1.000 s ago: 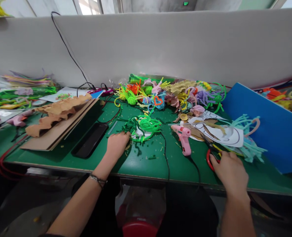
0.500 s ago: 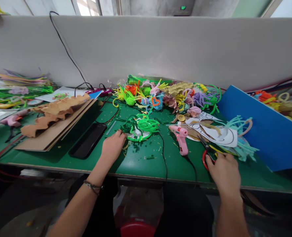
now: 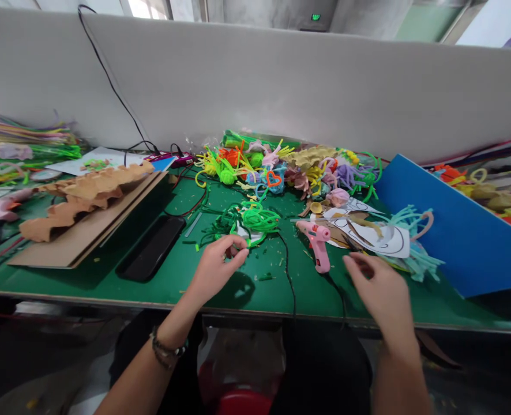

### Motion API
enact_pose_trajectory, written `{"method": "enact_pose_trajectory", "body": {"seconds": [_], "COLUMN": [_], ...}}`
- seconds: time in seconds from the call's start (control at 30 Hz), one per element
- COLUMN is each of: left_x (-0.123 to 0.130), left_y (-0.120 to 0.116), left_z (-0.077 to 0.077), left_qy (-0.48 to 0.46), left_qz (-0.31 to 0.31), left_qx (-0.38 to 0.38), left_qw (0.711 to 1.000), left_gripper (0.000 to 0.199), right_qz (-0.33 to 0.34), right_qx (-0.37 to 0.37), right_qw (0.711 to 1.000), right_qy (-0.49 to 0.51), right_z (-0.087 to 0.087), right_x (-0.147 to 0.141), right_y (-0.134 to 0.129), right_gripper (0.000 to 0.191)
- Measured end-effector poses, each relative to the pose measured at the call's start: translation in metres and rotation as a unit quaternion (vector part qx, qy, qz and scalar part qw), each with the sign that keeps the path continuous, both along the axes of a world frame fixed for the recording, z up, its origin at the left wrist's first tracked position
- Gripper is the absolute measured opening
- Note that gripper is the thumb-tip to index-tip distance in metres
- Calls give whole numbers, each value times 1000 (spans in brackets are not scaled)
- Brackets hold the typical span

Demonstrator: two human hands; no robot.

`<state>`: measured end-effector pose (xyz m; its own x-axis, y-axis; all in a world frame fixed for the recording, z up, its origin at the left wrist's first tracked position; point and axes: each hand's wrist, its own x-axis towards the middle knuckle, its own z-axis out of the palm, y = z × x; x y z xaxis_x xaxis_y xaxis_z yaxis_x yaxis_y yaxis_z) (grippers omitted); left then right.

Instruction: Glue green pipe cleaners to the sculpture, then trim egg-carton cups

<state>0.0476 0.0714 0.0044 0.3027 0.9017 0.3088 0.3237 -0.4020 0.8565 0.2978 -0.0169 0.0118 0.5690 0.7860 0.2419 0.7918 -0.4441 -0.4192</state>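
Note:
My left hand (image 3: 221,265) hovers over the front of the green table, fingers loosely curled and thumb slightly apart; I see nothing in it. Just beyond lies a bundle of green pipe cleaners (image 3: 259,218) on a white cut-out, with dark green pieces around it. My right hand (image 3: 383,288) is raised to the right of the pink glue gun (image 3: 319,245), thumb and fingers apart, with nothing visible between them. Behind its fingertips dark scissor blades (image 3: 354,244) show beside paper cut-outs with drawn lines (image 3: 387,239); the scissors' handles are hidden by the hand.
A black phone (image 3: 151,249) lies left of my left hand, beside stacked cardboard (image 3: 86,230). A blue board (image 3: 458,230) leans at the right. Colourful pipe-cleaner pieces (image 3: 281,167) are heaped along the back. The glue gun's cord (image 3: 337,291) runs over the front edge.
My left hand has moved right and nearer, away from the dark green pieces. My right hand has let go of the scissors' red handles and shifted slightly left. The view has turned slightly.

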Motion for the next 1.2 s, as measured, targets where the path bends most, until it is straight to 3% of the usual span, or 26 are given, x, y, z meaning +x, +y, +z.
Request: {"method": "enact_pose_trajectory", "body": {"seconds": [0.07,0.13,0.3,0.43,0.5,0.57,0.63,0.67,0.83,1.0,1.2], "left_x": [9,16,17,9,7,6,5,5,3,2,7], "left_y": [4,9,18,18,18,17,17,17,18,17,13], "left_z": [0,0,-6,-12,-14,-16,-17,-17,-17,-19,-19], "left_qy": [-58,-108,-213,-244,-250,-262,-281,-292,-321,-324,-306], "left_qz": [-8,-26,-63,-56,-57,-58,-56,-53,-22,25,20], "left_qx": [-57,-126,-239,-259,-261,-264,-270,-270,-254,-225,-211], "left_qw": [997,986,945,933,931,926,919,916,912,918,928], "left_gripper": [12,15,19,17,15,14,14,14,10,8,7], "right_qz": [65,80,47,24,21,41,85,103,65,19,37], "right_qx": [-4,-15,-26,63,162,255,281,264,190,163,170], "right_qw": [996,996,998,994,971,928,893,892,952,956,963], "right_qy": [65,39,32,87,173,268,340,351,230,244,207], "right_z": [-5,-12,-24,-23,-18,-11,-5,-2,2,-7,-15], "right_x": [-13,-23,-31,-33,-37,-42,-49,-53,-74,-83,-83], "right_y": [9,22,48,44,40,38,42,45,56,46,38], "right_gripper": [46,51,33,31,32,34,37,37,40,38,28]}}
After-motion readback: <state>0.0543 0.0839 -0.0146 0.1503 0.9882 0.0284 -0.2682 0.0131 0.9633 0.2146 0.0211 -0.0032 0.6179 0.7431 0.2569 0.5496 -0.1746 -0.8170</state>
